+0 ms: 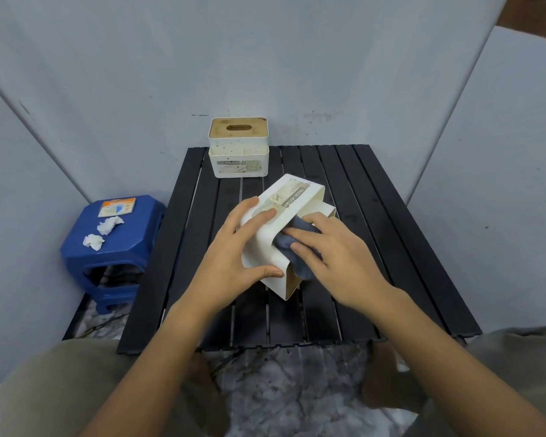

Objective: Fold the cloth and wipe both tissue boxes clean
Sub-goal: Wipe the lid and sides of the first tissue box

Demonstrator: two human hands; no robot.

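Cloth [292, 247], grey-blue and bunched into a small wad, sits under the right hand [334, 250] against the side of the near tissue box [284, 234], so the folding step looks done, though how neatly it was folded cannot be told from under the fingers. The right hand lies flat on it, fingers straight and spread, pressing the cloth onto the white plastic. The near tissue box lies tipped on its side in the middle of the black slatted table [391, 247], its open bottom turned toward the person and its printed label facing up. The left hand [240, 247] steadies it: fingers laid over the label face and the thumb hooked round the lower edge, gripping the shell.

My reading is that wiping of this first box is under way and not finished; only one side is being covered now.

The far tissue box [238, 148] stands upright at the back edge of the table, well apart from both hands, wooden lid on top. Dark specks dot its white walls, so it probably has not been wiped yet.

Off to the left stands a blue stool [133, 241] with two crumpled tissues [103, 231] and a small card [117, 207] on it.
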